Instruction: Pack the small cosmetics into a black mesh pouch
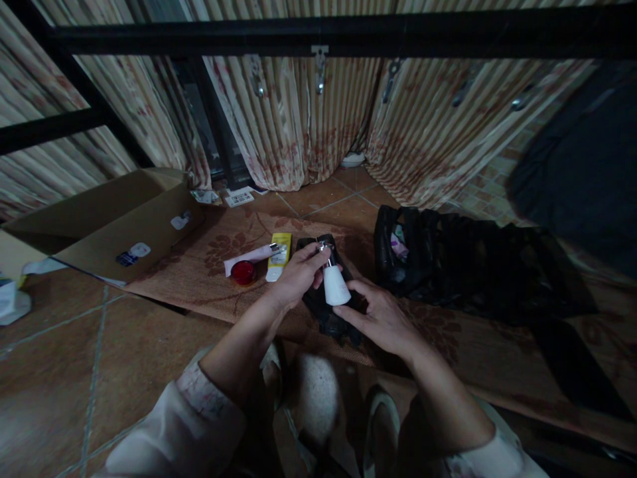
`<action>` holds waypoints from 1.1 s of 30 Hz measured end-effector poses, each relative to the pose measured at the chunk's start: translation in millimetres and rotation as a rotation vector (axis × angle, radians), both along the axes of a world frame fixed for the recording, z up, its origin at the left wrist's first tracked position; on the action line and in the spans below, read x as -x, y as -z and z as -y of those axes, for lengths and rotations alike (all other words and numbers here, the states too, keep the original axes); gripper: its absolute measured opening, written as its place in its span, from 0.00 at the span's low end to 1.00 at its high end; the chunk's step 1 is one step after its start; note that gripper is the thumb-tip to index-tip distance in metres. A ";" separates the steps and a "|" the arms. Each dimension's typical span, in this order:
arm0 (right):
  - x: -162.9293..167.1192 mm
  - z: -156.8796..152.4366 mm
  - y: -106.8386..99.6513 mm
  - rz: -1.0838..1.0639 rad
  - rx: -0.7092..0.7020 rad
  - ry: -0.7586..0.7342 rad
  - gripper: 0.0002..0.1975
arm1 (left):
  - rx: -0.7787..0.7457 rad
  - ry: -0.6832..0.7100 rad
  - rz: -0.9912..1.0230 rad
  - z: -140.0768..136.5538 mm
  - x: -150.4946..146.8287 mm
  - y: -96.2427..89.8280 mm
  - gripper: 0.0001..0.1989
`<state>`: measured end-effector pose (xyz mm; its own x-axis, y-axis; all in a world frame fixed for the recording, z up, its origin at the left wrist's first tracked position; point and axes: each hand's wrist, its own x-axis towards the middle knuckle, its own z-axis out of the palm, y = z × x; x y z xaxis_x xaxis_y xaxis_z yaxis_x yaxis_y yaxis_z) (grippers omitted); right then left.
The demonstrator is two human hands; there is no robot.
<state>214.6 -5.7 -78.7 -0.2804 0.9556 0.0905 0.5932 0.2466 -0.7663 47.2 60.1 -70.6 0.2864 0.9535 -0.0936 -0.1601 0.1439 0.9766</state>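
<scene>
A white cone-shaped bottle (337,287) with a shiny silver top is tilted between my hands. My left hand (303,265) grips it by the silver top, fingers closed around that end. My right hand (381,315) pinches the wide white base between thumb and fingers. Beneath the bottle lies a black plastic bag (323,318), partly covered by my hands. To the left of my left hand are a pale pink tube (253,257), a red round jar (243,272) and a yellow and white packet (279,252).
A long, low surface with brown patterned cloth (199,279) runs before me. An open cardboard box (124,232) stands at the left, black plastic bags (462,259) at the right. Behind are striped curtains (318,126) and a dark horizontal bar (348,36). My feet are below.
</scene>
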 end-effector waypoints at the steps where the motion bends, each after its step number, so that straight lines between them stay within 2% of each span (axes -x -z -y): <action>1: -0.1 0.1 0.4 0.007 0.010 0.001 0.12 | -0.002 0.004 -0.001 0.0 0.1 0.0 0.12; 33: 0.6 1.4 0.9 0.026 0.054 0.011 0.12 | -0.013 0.021 -0.029 -2.0 0.8 2.2 0.11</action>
<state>214.1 -7.1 -79.6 -0.2716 0.9619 0.0310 0.6156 0.1984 -0.7627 46.4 62.1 -72.8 0.3039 0.9485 -0.0899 -0.1289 0.1344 0.9825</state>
